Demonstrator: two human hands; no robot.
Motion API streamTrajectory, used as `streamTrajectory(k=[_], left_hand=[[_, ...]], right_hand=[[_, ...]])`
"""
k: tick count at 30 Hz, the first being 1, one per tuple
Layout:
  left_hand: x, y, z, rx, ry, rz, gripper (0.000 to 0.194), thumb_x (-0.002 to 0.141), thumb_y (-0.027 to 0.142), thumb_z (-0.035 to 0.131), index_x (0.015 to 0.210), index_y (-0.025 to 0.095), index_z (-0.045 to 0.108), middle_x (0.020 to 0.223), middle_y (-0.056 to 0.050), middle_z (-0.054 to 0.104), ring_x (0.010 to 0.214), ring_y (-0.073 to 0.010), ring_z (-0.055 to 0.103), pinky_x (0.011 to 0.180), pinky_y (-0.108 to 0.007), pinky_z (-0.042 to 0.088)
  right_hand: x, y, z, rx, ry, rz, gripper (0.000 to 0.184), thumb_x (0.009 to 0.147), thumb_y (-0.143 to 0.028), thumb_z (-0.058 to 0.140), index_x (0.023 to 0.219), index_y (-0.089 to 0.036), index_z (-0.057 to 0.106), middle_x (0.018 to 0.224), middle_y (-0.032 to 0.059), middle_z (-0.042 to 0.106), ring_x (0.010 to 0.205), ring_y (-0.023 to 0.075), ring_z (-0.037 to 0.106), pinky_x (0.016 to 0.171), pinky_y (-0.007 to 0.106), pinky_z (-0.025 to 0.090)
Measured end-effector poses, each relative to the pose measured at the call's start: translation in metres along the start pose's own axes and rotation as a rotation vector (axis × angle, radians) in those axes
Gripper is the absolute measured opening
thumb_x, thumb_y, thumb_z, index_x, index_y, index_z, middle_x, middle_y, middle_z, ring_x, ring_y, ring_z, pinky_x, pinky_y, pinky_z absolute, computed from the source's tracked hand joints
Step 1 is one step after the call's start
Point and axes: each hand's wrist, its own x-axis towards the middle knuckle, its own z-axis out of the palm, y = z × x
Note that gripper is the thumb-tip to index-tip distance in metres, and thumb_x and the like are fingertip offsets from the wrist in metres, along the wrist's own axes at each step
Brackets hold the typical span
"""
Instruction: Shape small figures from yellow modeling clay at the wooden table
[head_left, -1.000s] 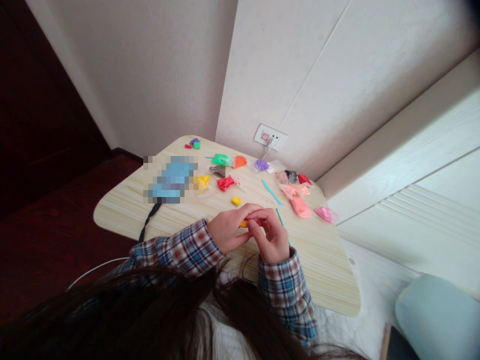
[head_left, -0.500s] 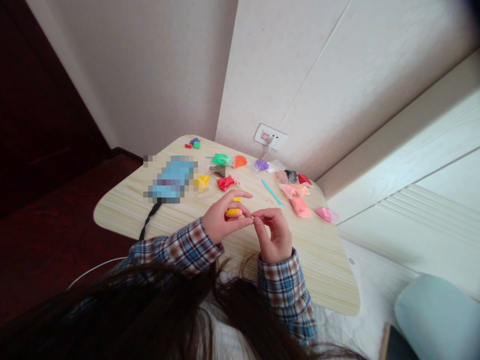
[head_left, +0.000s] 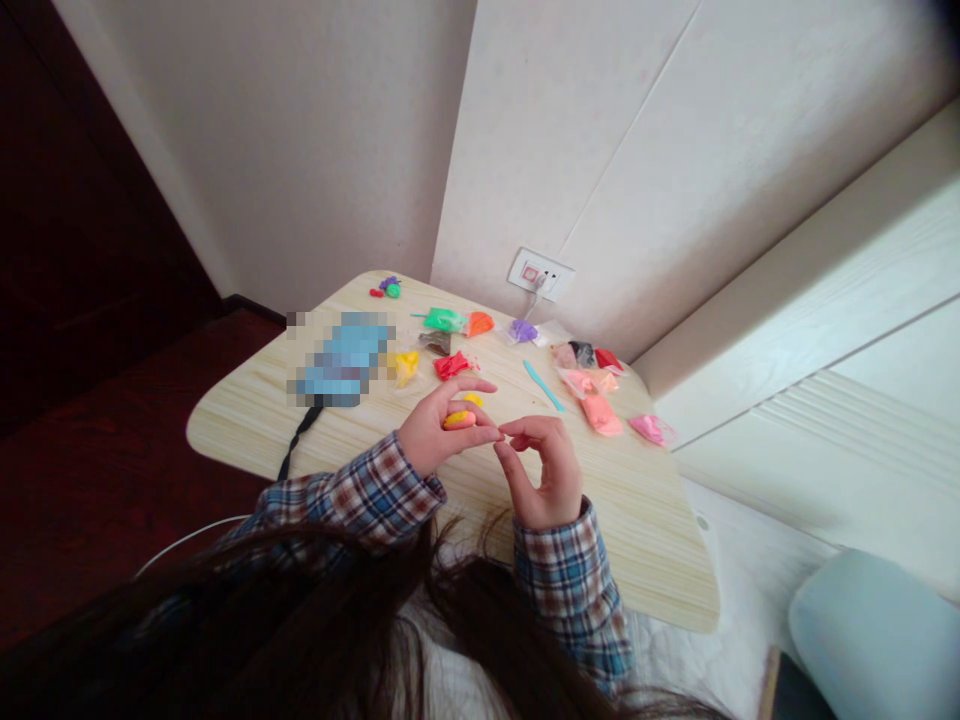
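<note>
My left hand point(head_left: 426, 432) is curled round a small piece of yellow and pinkish-orange modelling clay point(head_left: 459, 420), its index finger stretched out above. Another bit of yellow point(head_left: 473, 399) shows between those fingers; I cannot tell whether it belongs to the same piece. The thumb tip of my left hand meets the fingertips of my right hand point(head_left: 553, 475) over the table. Thumb and index finger of the right hand are bent into a pinch, and whatever is between the tips is too small to make out.
On the wooden table point(head_left: 637, 540) lie bags of green clay point(head_left: 444, 320), red clay point(head_left: 451, 366), yellow clay point(head_left: 406, 368), purple clay point(head_left: 523, 331) and salmon clay point(head_left: 601, 412). A blue modelling tool point(head_left: 543, 385) lies beyond my right hand. Small clay shapes point(head_left: 391, 290) sit far left, near a blurred-out blue device point(head_left: 349, 350).
Both hands have shifted slightly left. The right thumb and index finger have opened a little, and the clay in my left hand has turned, showing more pinkish-orange.
</note>
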Motion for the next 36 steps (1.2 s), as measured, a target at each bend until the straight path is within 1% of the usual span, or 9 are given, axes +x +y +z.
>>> streamTrajectory(k=[3,5,7,10,12,17,26,31,36], left_hand=[[0.0009,-0.0019,-0.0017,-0.005,-0.019,-0.047,0.056,0.062,0.031,0.074,0.108,0.014,0.046,0.058,0.007,0.059,0.041,-0.0030,0.036,0.043,-0.017,0.027],[0.0008,-0.0030,-0.0020,0.001,-0.019,-0.048,0.054,0.063,0.031,0.073,0.106,0.015,0.047,0.057,0.007,0.059,0.040,-0.0025,0.034,0.042,-0.017,0.025],[0.0004,-0.0036,-0.0015,0.015,-0.005,-0.024,0.052,0.063,0.030,0.074,0.105,0.014,0.047,0.056,0.007,0.059,0.042,-0.0036,0.039,0.044,-0.017,0.029],[-0.0003,-0.0031,0.0002,0.034,0.037,0.012,0.051,0.062,0.028,0.074,0.103,0.013,0.049,0.058,0.005,0.061,0.052,-0.0068,0.050,0.053,-0.019,0.036],[-0.0007,-0.0023,0.0012,0.047,0.058,0.025,0.050,0.061,0.027,0.075,0.102,0.012,0.049,0.060,0.004,0.061,0.057,-0.0084,0.054,0.058,-0.020,0.040],[-0.0016,-0.0020,0.0014,0.090,0.079,0.049,0.048,0.063,0.025,0.074,0.102,0.013,0.050,0.061,0.004,0.060,0.057,-0.0089,0.055,0.060,-0.022,0.041],[-0.0013,-0.0055,-0.0002,0.212,0.085,0.141,0.040,0.070,0.026,0.068,0.104,0.013,0.050,0.066,0.002,0.063,0.067,-0.0121,0.060,0.069,-0.025,0.044],[-0.0023,-0.0045,0.0005,0.246,0.090,0.140,0.040,0.071,0.026,0.068,0.104,0.014,0.050,0.068,0.001,0.064,0.068,-0.0130,0.062,0.071,-0.026,0.045],[-0.0028,-0.0025,0.0013,0.200,0.076,0.123,0.043,0.068,0.025,0.070,0.104,0.014,0.049,0.071,0.000,0.065,0.069,-0.0123,0.061,0.070,-0.025,0.046]], right_hand=[[0.0004,0.0005,0.0006,-0.029,-0.010,-0.046,0.012,0.078,-0.012,0.060,0.089,-0.019,0.058,0.079,0.0022,0.056,0.069,0.0127,0.050,0.059,0.027,0.046],[0.0001,0.0013,0.0008,-0.043,-0.006,-0.054,0.011,0.078,-0.012,0.060,0.087,-0.019,0.058,0.079,0.0021,0.056,0.069,0.0124,0.050,0.058,0.027,0.046],[-0.0004,0.0022,0.0007,-0.055,0.002,-0.063,0.010,0.078,-0.011,0.060,0.085,-0.019,0.059,0.077,0.0019,0.055,0.067,0.0121,0.050,0.058,0.027,0.046],[-0.0013,0.0032,0.0002,-0.071,0.017,-0.089,0.009,0.078,-0.011,0.061,0.084,-0.018,0.060,0.077,0.0022,0.055,0.068,0.0126,0.051,0.059,0.028,0.046],[-0.0017,0.0035,-0.0001,-0.078,0.027,-0.096,0.009,0.078,-0.011,0.061,0.083,-0.018,0.060,0.076,0.0025,0.056,0.070,0.0134,0.053,0.060,0.029,0.046],[-0.0019,0.0040,-0.0009,-0.088,0.042,-0.098,0.009,0.078,-0.010,0.061,0.079,-0.018,0.059,0.075,0.0017,0.056,0.070,0.0134,0.054,0.060,0.029,0.046],[-0.0006,0.0016,0.0002,-0.132,0.024,-0.072,0.007,0.079,-0.011,0.057,0.079,-0.018,0.058,0.072,0.0020,0.057,0.065,0.0136,0.051,0.058,0.029,0.044],[0.0006,0.0008,0.0008,-0.116,0.033,-0.051,0.007,0.079,-0.012,0.055,0.077,-0.018,0.056,0.070,0.0014,0.057,0.064,0.0129,0.050,0.057,0.027,0.044],[0.0007,0.0011,0.0007,-0.097,0.043,-0.031,0.007,0.079,-0.013,0.056,0.077,-0.019,0.055,0.070,0.0009,0.057,0.064,0.0125,0.050,0.057,0.027,0.045]])
